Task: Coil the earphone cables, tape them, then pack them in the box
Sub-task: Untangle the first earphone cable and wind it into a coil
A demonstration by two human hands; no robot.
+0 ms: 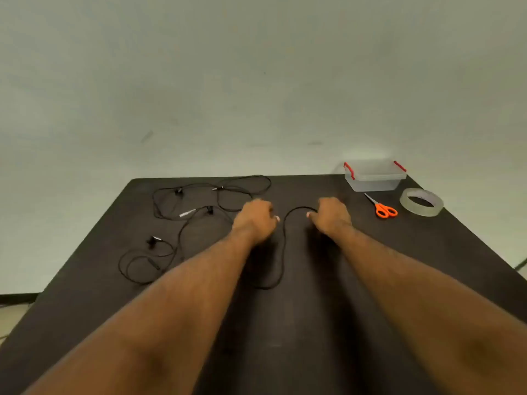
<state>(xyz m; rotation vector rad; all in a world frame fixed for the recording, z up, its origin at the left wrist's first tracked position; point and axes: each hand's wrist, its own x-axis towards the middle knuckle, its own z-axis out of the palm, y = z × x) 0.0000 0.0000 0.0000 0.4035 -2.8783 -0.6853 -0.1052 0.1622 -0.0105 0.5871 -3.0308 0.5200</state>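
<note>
Cable (283, 246) runs between your hands at mid-table: left hand (254, 219) and right hand (330, 215) each curl round it, a slack loop trailing toward you. Judged: coiling barely begun; wind even turns and keep tension light. Other cables (199, 201) lie tangled to the left. Box (373, 175), scissors (382, 208) and tape (422, 202) crowd the far-right corner; open room lies nearest you.

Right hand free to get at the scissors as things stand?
Probably not yet: the right hand grips the black cable. The path to the scissors on its right looks clear once it lets go.
</note>
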